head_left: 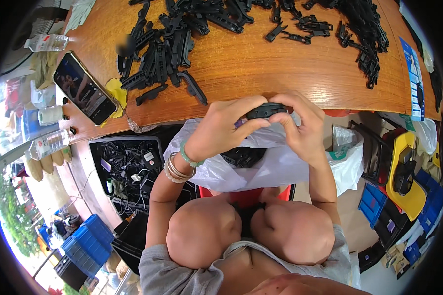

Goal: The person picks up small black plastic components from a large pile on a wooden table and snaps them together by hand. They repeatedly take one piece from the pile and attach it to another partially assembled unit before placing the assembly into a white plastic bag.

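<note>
Between my two hands, just off the table's near edge, is a small black plastic part (pixel 266 111). My left hand (pixel 230 119) pinches its left end between thumb and fingers. At the other end, my right hand (pixel 300 123) grips it, fingers curled over the top and thumb underneath. My fingers cover both its ends. Beaded bracelets and a bangle circle my left wrist. Below my hands, a white plastic bag (pixel 285 167) hangs open in a red container (pixel 216 192) between my knees, with black parts (pixel 243 156) inside.
The wooden table (pixel 251 64) bears a pile of long black parts (pixel 160 54) and a heap of smaller black pieces (pixel 364 29). A phone (pixel 85 87) leans at the left. Under the table stands a black crate (pixel 128 172) of cables; a yellow chair (pixel 406 179) is at right.
</note>
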A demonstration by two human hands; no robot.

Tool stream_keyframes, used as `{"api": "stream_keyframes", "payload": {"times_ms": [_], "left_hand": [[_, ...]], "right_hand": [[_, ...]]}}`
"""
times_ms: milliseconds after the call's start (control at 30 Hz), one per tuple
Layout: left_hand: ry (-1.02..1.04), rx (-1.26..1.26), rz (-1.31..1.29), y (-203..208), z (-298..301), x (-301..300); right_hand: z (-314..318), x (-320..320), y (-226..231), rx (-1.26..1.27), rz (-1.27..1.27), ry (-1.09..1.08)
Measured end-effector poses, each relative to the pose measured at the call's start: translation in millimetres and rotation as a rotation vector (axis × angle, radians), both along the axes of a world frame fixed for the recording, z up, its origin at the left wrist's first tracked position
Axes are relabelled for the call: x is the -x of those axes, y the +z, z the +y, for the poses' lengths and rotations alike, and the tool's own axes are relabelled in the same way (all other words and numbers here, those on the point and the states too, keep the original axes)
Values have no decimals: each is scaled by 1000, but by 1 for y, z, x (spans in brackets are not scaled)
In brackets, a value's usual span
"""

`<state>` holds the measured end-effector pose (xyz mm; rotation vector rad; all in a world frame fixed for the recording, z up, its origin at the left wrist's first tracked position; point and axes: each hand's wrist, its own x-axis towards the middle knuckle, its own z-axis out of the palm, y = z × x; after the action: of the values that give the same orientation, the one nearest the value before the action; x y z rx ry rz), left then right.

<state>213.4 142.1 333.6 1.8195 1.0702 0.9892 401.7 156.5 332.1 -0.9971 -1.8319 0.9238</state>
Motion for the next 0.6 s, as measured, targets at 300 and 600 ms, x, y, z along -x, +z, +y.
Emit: {"api": "stream_keyframes", "payload": {"times_ms": [300, 600], "left_hand": [[24, -60, 78, 2, -1, 6], [476, -25, 303, 10, 1, 67]], "right_hand": [[0, 4, 4, -6, 17, -8], [19, -15, 8, 120, -180, 102]]}}
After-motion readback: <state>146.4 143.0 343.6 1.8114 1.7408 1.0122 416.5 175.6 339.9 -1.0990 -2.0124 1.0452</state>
